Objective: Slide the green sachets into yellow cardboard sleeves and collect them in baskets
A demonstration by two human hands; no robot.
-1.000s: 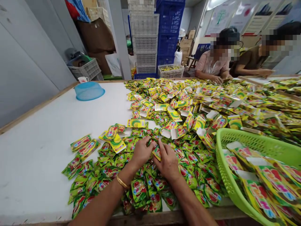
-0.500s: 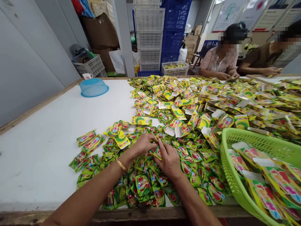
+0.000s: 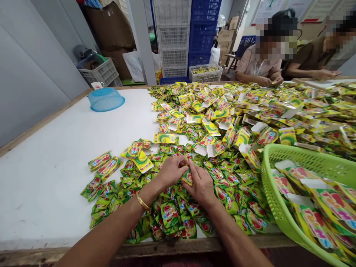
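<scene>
Between my hands is a small yellow-green printed box [image 3: 187, 178], largely covered by fingers. My right hand [image 3: 202, 186] wraps round it from the right, back of the hand up. My left hand [image 3: 172, 171], with a gold bangle at the wrist, pinches at the box's upper end; whether its fingertips hold a flap or a sachet is hidden. Both hands are over a heap of green sachets [image 3: 169, 215] with red fruit prints. Some yellow boxes [image 3: 142, 161] lie left of my left hand, and two more boxes [image 3: 109, 167] rest farther left.
A lime-green basket [image 3: 267, 185] of open-flapped boxes stands at the right front edge. Many yellow cartons [image 3: 228, 111] spread over the far right. A blue mesh basket [image 3: 107, 100] sits upside down at the back left. Two people work across the table [image 3: 50, 170]; crates [image 3: 174, 37] are stacked behind.
The view has tilted slightly down and shifted. My hands stay together on the small box, and my left fingertips have moved only a little at its upper end.
</scene>
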